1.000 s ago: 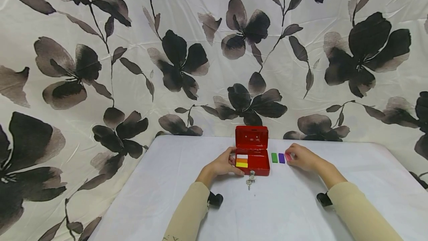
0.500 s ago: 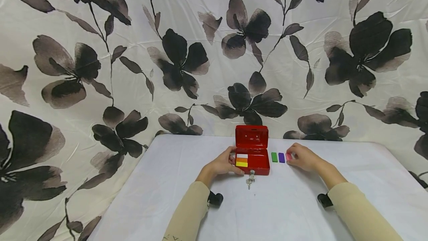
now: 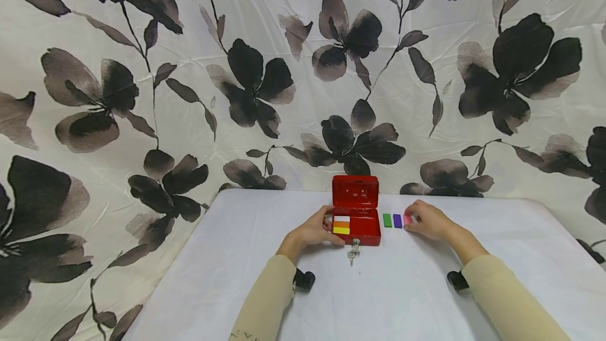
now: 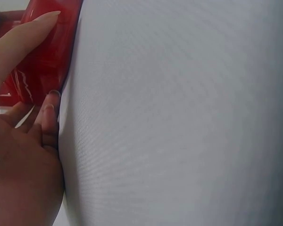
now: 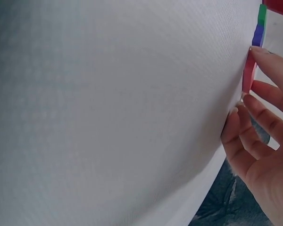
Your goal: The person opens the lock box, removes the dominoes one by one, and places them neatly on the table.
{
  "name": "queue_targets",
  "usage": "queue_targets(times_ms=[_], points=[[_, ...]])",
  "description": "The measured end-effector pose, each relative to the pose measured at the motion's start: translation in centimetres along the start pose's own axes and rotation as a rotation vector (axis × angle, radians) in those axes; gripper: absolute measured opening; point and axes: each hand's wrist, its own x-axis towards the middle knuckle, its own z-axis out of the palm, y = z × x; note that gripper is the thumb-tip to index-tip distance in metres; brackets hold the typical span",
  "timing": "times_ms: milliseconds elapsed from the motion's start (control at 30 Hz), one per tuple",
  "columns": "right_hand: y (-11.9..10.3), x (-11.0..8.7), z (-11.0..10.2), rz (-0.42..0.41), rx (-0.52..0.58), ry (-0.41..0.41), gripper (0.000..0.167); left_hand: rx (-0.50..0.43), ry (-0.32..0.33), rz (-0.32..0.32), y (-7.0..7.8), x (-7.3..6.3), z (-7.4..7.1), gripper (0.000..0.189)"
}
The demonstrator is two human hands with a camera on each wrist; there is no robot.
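Note:
A small red cash box (image 3: 371,240) stands on the table with its lid (image 3: 355,191) raised. My left hand (image 3: 311,229) grips its left side, the thumb along the front wall and the other fingers around the side. Inside, at the left, lie a white block (image 3: 342,219), an orange block (image 3: 342,224) and a yellow block (image 3: 341,230). Right of the box, my right hand (image 3: 430,221) pinches a pink block (image 5: 248,70) between thumb and fingers, down at the tabletop. Next to it lie a purple block (image 3: 397,221) and a green block (image 3: 387,220).
Keys (image 3: 352,257) hang from the lock at the front of the box. The table (image 3: 379,299) wears a white cloth. Behind it hangs a floral curtain (image 3: 284,93), close to the back of the raised lid.

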Motion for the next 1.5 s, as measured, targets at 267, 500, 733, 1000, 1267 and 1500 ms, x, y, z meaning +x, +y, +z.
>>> queue_targets(times_ms=[267, 500, 733, 1000, 1267, 1500], points=[[-0.1, 0.1, -0.3, 0.007, -0.001, -0.014, 0.037, 0.002, -0.004, 0.001, 0.0, 0.2, -0.2, 0.096], [-0.2, 0.2, -0.4, 0.004, 0.006, -0.021, 0.038, 0.003, 0.001, 0.002, 0.1, 0.2, -0.3, 0.096], [0.5, 0.0, -0.3, -0.017, 0.041, -0.034, 0.048, 0.001, -0.003, -0.011, -0.2, 0.2, -0.2, 0.096], [0.6, -0.9, -1.0, -0.028, 0.057, -0.051, 0.058, -0.003, -0.006, -0.009, 0.0, 0.2, -0.3, 0.096], [-0.7, -2.0, -2.0, -0.075, 0.038, -0.046, 0.055, -0.039, -0.028, 0.009, -0.2, 0.2, -0.1, 0.092], [-2.8, -1.4, -2.2, -0.111, 0.049, -0.017, 0.049, -0.037, -0.020, 0.016, -0.2, 0.2, -0.1, 0.092]])
